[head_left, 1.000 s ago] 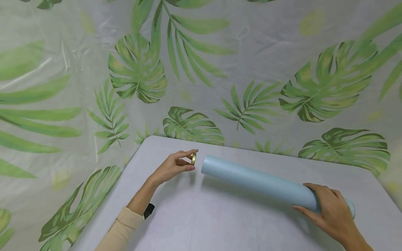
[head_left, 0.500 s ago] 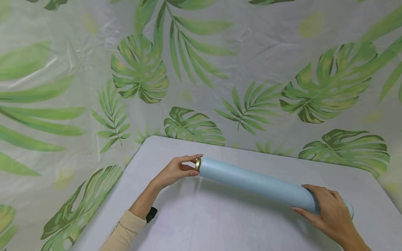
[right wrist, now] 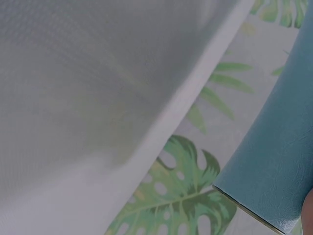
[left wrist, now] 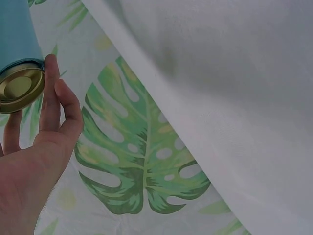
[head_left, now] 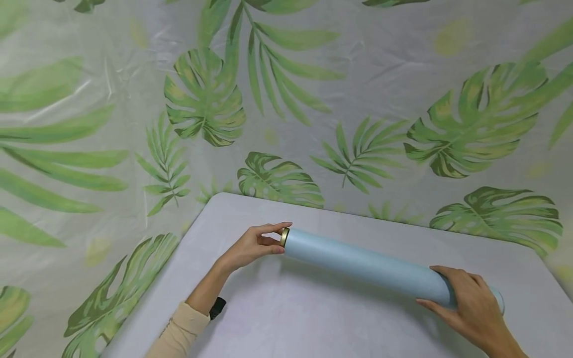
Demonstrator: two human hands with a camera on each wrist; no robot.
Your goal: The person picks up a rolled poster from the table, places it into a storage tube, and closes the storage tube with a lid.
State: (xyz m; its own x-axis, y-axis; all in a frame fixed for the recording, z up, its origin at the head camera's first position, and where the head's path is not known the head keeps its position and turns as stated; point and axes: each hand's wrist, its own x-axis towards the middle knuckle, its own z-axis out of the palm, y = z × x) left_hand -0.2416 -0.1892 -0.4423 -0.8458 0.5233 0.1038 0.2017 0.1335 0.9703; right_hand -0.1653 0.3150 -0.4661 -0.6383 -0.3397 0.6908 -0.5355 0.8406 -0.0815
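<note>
A long light blue tube (head_left: 358, 262) slants across the head view, held above the table. Near its right end my right hand (head_left: 475, 307) grips it, thumb below and fingers over the top. At the left end sits a round gold cap (head_left: 284, 237), pinched at its rim between the thumb and fingers of my left hand (head_left: 247, 247). In the left wrist view the gold cap (left wrist: 20, 89) is right at the mouth of the blue tube (left wrist: 17, 32), its recessed face outward. The right wrist view shows the tube (right wrist: 274, 147) with only a sliver of my right hand (right wrist: 308, 213).
A white table (head_left: 313, 318) with rounded corners lies beneath both hands. Behind and beside it hangs a pale sheet (head_left: 286, 94) printed with green leaves. A black wrist device (head_left: 217, 308) shows by the left sleeve (head_left: 179, 330).
My left hand has moved right with the gold cap, closing the gap to the tube's left end. The right hand keeps its grip, and the tube has barely shifted.
</note>
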